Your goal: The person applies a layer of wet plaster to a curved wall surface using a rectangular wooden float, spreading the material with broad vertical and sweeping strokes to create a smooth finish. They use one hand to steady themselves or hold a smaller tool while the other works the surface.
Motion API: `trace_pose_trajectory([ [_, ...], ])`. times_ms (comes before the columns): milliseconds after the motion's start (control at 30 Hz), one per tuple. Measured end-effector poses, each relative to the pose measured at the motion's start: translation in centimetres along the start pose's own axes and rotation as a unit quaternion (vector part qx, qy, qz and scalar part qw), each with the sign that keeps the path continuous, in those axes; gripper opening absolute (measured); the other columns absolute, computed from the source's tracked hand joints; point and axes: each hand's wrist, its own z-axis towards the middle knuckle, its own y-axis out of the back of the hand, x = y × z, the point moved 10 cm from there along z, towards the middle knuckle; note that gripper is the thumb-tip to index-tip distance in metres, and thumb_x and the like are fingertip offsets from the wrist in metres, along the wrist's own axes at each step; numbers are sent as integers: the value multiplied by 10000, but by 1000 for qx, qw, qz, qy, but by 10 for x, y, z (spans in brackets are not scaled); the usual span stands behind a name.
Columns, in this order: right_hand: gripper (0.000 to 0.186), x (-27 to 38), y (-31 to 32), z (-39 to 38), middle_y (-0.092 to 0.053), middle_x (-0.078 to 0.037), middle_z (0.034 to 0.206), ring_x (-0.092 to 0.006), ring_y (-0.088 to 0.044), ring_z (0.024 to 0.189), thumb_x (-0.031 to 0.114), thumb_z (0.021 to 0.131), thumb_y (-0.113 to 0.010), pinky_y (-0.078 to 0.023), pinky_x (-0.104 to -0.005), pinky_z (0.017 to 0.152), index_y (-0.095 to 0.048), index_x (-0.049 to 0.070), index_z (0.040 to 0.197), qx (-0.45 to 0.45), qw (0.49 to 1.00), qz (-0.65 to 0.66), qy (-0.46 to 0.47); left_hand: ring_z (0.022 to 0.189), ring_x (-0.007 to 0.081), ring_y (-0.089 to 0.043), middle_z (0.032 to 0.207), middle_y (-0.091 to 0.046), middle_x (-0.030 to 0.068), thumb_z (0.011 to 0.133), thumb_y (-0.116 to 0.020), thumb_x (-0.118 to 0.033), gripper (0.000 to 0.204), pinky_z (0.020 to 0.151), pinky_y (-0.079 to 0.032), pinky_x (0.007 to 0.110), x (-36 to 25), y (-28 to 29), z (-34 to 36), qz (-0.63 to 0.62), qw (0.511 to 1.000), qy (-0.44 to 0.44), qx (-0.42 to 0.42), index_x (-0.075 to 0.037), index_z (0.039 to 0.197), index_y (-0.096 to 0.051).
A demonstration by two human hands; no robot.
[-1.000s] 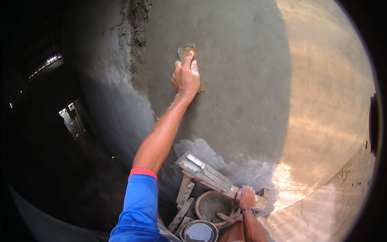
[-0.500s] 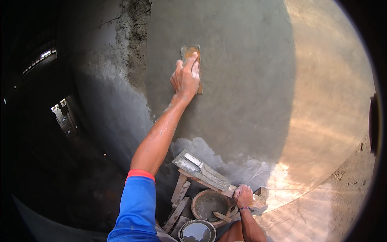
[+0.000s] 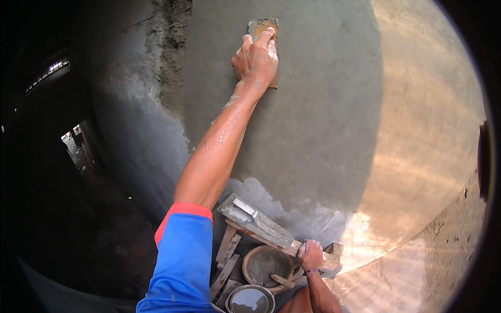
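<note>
My left hand (image 3: 257, 58), arm stretched up, is closed around a plastering float (image 3: 265, 25), a rectangular orange-brown block smeared with cement. The float lies against the damp grey plaster of the wall (image 3: 318, 104); my palm hides its grip. Low down, my right hand (image 3: 311, 254), a band at its wrist, is closed over a wooden plank (image 3: 330, 260) of a rough stand. Beside it on the plank lies a cement-coated steel trowel (image 3: 269, 227) with a pale handle (image 3: 245, 208).
Below the plank stand a round tub of mortar (image 3: 261, 267), with a wooden-handled tool (image 3: 282, 280) in it, and a bucket of liquid (image 3: 251, 300). Timber pieces (image 3: 224, 276) are at their left. A rough unplastered strip (image 3: 174, 57) runs down the wall. Sunlight falls on the right.
My left hand has slid the float up and slightly right along the wall. My right hand keeps its place on the plank.
</note>
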Motion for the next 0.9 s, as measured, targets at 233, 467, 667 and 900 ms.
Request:
trace_pose_trajectory([
  [233, 188, -7, -2, -3, -601, -118, 866, -320, -571, 850, 163, 810, -565, -443, -439, 749, -643, 69, 952, 23, 999, -7, -22, 778, 356, -657, 932, -600, 112, 909, -669, -238, 317, 696, -536, 475, 22, -16, -61, 5, 997, -32, 70, -295, 1220, -670],
  [467, 183, -13, -7, -9, -589, -111, 856, -318, -565, 851, 183, 796, -578, -440, -436, 746, -637, 82, 937, -9, 1000, -8, -19, 797, 351, -657, 926, -599, 114, 906, -668, -217, 329, 693, -541, 469, -10, -11, -55, -12, 998, -48, 42, -279, 1230, -664],
  [667, 187, -13, -6, -6, -572, -114, 855, -317, -557, 856, 197, 784, -586, -437, -438, 745, -625, 80, 924, 0, 1000, -15, -20, 793, 345, -648, 921, -588, 116, 909, -669, -208, 334, 678, -531, 466, 6, -20, -85, -8, 995, -60, 84, -268, 1237, -657],
  [900, 140, -7, 2, -5, -599, -120, 846, -325, -574, 850, 159, 827, -570, -448, -438, 750, -634, 71, 915, -8, 1000, -5, -21, 773, 327, -647, 919, -568, 113, 890, -687, -178, 346, 654, -536, 450, -17, -20, -115, -19, 994, -97, 41, -250, 1227, -663],
])
